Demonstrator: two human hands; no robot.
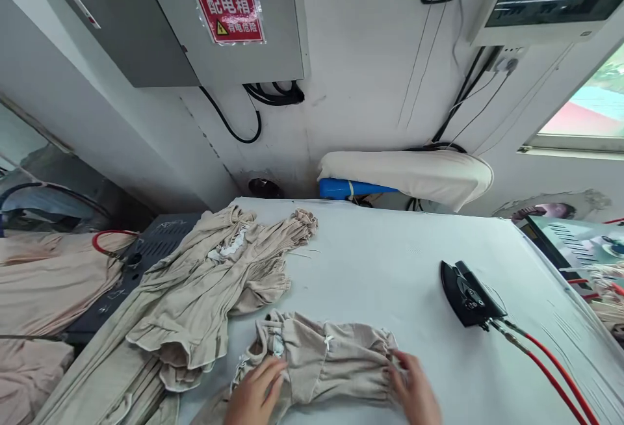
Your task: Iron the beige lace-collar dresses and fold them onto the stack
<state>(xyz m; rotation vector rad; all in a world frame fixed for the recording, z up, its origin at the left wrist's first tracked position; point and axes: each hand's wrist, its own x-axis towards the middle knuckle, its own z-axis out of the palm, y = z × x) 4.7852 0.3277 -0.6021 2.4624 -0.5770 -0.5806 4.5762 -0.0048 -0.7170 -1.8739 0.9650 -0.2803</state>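
A small beige garment (336, 360) with gathers and a tiny white bow lies sideways on the white-covered table, close in front of me. At its left end, by the neck opening, my left hand (257, 391) has its fingers closed on the cloth. My right hand (415, 387) grips the gathered edge at the other end between thumb and fingers. A black iron (470, 295) with red hoses rests on the table, to the right of and beyond my right hand. To the left, more beige garments (209, 301) lie in a loose heap, one showing a white label.
The white table (370, 256) runs back to the wall. A padded pressing arm (404, 171) stands behind its far edge, over a blue tube (355, 188). Pinkish cloth (53, 275) lies at far left beside a dark panel (117, 288). A grey electrical box (244, 22) hangs above.
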